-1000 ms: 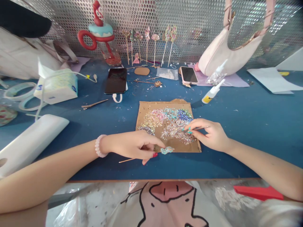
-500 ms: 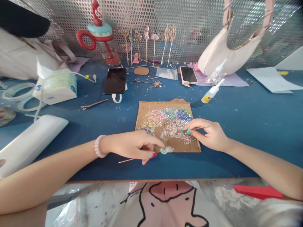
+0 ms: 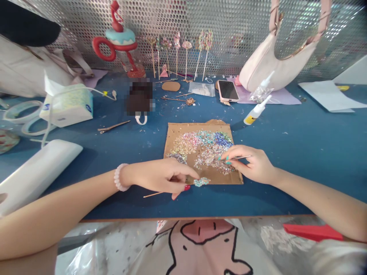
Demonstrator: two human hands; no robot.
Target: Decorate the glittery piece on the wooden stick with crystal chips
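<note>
Colourful rhinestones (image 3: 212, 156) lie sorted by shade on a piece of cardboard (image 3: 237, 177). My left hand (image 3: 164, 175) is closed round a thin wooden stick (image 3: 152, 195), most of it hidden by the fingers. At the cardboard's front edge, the stick's turquoise rhinestone-covered ornament (image 3: 202, 181) sits by my index fingertip. My right hand (image 3: 254, 162) pinches slim metal tweezers (image 3: 241, 157), their tips down among the pale rhinestones. Whether a stone is between the tips is too small to tell.
A glue bottle (image 3: 257, 110) stands right behind the cardboard. Farther back are a phone (image 3: 228, 91), a small plastic bag (image 3: 202, 89) and several decorated sticks (image 3: 187, 57) standing upright. A tissue pack (image 3: 69, 107) and a white device (image 3: 43, 172) lie left. The table's front edge (image 3: 200, 219) is close.
My right hand and the tweezers have shifted very slightly left and down over the pale rhinestones. My left hand and the ornament have stayed in place.
</note>
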